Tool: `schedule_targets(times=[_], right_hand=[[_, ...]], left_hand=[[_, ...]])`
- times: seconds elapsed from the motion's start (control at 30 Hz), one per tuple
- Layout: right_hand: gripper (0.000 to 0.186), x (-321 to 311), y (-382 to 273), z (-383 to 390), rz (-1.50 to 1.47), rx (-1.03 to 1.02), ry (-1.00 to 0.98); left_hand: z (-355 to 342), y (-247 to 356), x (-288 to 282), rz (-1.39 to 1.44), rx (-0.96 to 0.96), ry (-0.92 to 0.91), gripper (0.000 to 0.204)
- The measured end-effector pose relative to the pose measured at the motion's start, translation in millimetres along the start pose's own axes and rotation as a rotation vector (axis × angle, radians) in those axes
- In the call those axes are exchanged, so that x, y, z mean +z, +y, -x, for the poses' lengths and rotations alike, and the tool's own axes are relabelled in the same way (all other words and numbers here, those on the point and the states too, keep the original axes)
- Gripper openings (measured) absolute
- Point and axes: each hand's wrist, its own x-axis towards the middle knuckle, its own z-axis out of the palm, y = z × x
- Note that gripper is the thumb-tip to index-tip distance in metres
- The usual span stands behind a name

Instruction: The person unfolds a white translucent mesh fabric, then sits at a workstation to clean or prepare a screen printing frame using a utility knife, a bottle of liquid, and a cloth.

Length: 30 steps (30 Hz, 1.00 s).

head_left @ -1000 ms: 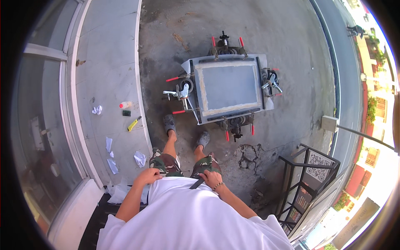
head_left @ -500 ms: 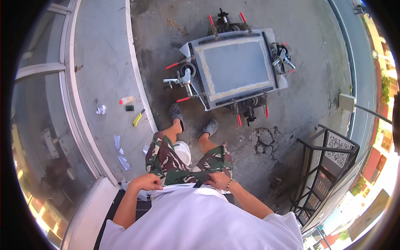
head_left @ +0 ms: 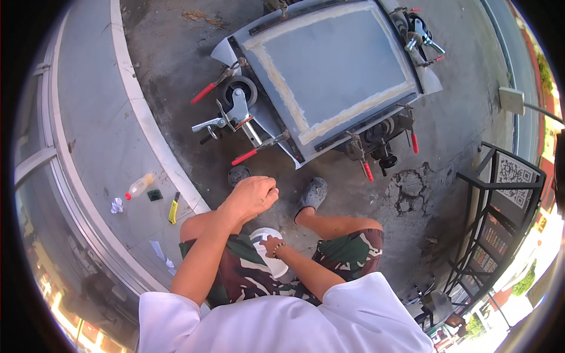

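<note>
My left hand point(head_left: 253, 195) is raised over the ground in front of my left knee, its fingers curled closed; whatever it might hold is hidden. Between my knees is a white bucket point(head_left: 275, 266), and my right hand point(head_left: 272, 246), with a beaded bracelet at its wrist, grips its upper part. Part of the bucket is covered by that hand and my forearm. Ahead lies a grey sheet panel point(head_left: 338, 65) with a rough beige border, held at its edges by red-handled clamps point(head_left: 244, 156) and metal bars. Wheels point(head_left: 240, 92) stick out along its sides.
On the pale ledge at left lie a red-capped bottle point(head_left: 140, 186), a small dark green block point(head_left: 155, 195), a yellow cutter knife point(head_left: 173, 209) and crumpled paper point(head_left: 116, 205). A black metal stand point(head_left: 494, 182) stands at right, beyond cracked concrete point(head_left: 409, 189).
I have bent lower, with knees spread, and the panel appears closer. Both hands have left the waist of my shorts: the left moved forward, the right went down to the bucket.
</note>
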Motion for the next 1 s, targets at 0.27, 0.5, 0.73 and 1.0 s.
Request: schedule_targets(times=[0.27, 0.5, 0.73, 1.0], right_hand=[[0.048, 45.3, 11.4, -44.7, 0.062, -0.030, 0.000], [0.049, 0.2, 22.6, -52.2, 0.275, -0.228, -0.236], [0.039, 5.4, 49.6, -78.1, 0.360, -0.205, -0.231], [0.029, -10.6, 75.9, -119.0, 0.377, -0.182, 0.010]], left_hand=[[1.2, -32.3, 30.4, -0.162, -0.047, -0.123, 0.010], [17.9, -19.4, -0.3, -0.204, -0.011, 0.007, 0.012], [53.0, 19.0, -9.0, -0.244, 0.073, 0.120, 0.014], [76.5, 44.9, 35.3, -0.372, 0.231, 0.110, 0.018]])
